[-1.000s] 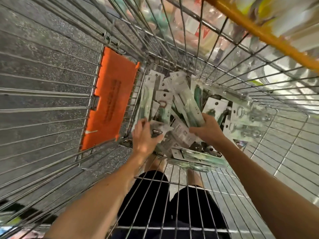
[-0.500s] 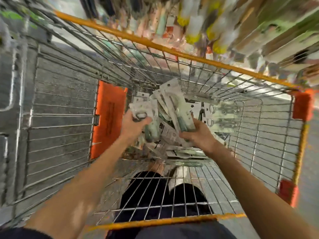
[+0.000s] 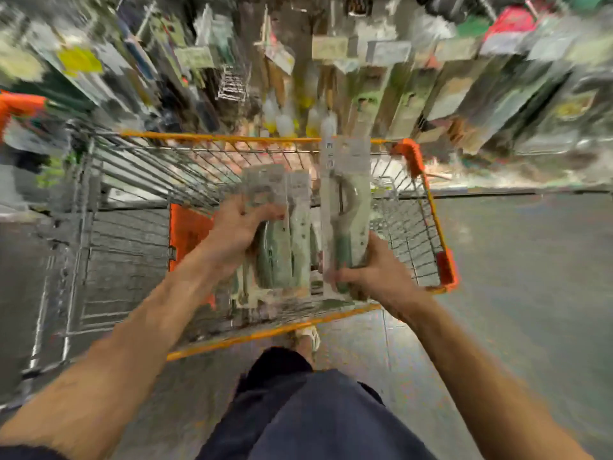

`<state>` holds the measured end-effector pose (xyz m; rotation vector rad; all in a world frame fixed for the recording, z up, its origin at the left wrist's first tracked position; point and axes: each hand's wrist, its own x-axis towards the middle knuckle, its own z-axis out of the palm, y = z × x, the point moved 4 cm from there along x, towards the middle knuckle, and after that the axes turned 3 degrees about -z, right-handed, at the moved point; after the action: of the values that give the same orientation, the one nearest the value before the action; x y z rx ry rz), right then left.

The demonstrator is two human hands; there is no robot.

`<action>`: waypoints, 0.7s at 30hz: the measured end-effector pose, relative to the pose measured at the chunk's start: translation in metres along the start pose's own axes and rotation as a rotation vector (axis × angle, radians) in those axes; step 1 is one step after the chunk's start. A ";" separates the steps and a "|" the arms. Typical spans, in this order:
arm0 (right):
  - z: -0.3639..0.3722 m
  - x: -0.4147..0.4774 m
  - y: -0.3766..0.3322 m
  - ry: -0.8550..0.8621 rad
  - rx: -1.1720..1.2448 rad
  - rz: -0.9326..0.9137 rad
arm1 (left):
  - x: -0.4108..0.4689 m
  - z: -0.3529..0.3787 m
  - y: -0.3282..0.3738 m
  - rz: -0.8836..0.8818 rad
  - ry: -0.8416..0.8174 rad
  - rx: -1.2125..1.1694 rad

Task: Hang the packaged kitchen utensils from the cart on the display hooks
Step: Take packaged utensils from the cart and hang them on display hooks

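My left hand grips a small stack of carded utensil packs with green handles, held above the wire cart. A longer pack with a green-handled utensil stands upright in my right hand, which grips its lower end. Both hands are over the cart's basket, side by side. The frame is blurred, so what remains in the cart's bottom is hard to make out. Beyond the cart's far rim hangs the display of packaged goods.
The cart has an orange rim, orange corner bumpers and an orange seat flap. Grey floor stretches to the right of the cart. My legs in dark shorts stand at the cart's near end.
Both hands have lifted their packs up out of the cart's bottom. My head has tilted up, bringing the hanging display into view.
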<state>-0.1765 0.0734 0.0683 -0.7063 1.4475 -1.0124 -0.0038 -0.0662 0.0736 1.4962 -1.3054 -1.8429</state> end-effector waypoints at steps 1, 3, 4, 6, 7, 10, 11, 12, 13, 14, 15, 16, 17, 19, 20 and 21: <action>-0.006 -0.022 -0.006 0.019 0.010 -0.031 | -0.019 0.015 0.013 0.017 -0.072 -0.027; -0.016 -0.064 -0.016 0.064 0.055 -0.083 | -0.056 0.045 0.036 0.073 -0.187 -0.051; -0.023 -0.084 -0.021 0.090 0.088 -0.106 | -0.073 0.059 0.046 0.105 -0.233 -0.057; -0.036 -0.122 -0.031 0.141 0.148 -0.157 | -0.105 0.088 0.063 0.156 -0.310 -0.070; -0.045 -0.140 -0.036 0.167 0.179 -0.181 | -0.120 0.102 0.072 0.182 -0.348 -0.059; -0.073 -0.186 -0.058 0.223 0.247 -0.249 | -0.159 0.146 0.099 0.229 -0.467 -0.036; -0.082 -0.199 -0.067 0.231 0.263 -0.283 | -0.167 0.160 0.106 0.232 -0.500 -0.033; -0.091 -0.211 -0.074 0.245 0.296 -0.310 | -0.175 0.173 0.114 0.234 -0.532 -0.025; -0.101 -0.221 -0.080 0.257 0.339 -0.335 | -0.180 0.187 0.119 0.243 -0.566 -0.012; -0.110 -0.230 -0.086 0.273 0.369 -0.353 | -0.185 0.201 0.126 0.250 -0.596 0.008; -0.121 -0.237 -0.089 0.292 0.380 -0.370 | -0.188 0.215 0.132 0.258 -0.619 0.025; -0.132 -0.243 -0.092 0.328 0.385 -0.381 | -0.190 0.229 0.138 0.265 -0.638 0.035; -0.146 -0.247 -0.093 0.377 0.373 -0.393 | -0.190 0.243 0.143 0.275 -0.659 0.041; -0.175 -0.255 -0.096 0.477 0.333 -0.405 | -0.189 0.272 0.152 0.274 -0.695 0.047; -0.191 -0.259 -0.099 0.522 0.319 -0.404 | -0.189 0.288 0.157 0.268 -0.715 0.052; -0.208 -0.261 -0.101 0.555 0.302 -0.408 | -0.186 0.304 0.161 0.265 -0.735 0.056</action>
<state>-0.3560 0.2964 0.2674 -0.5264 1.5934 -1.8096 -0.2583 0.1263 0.2995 0.6078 -1.7722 -2.2653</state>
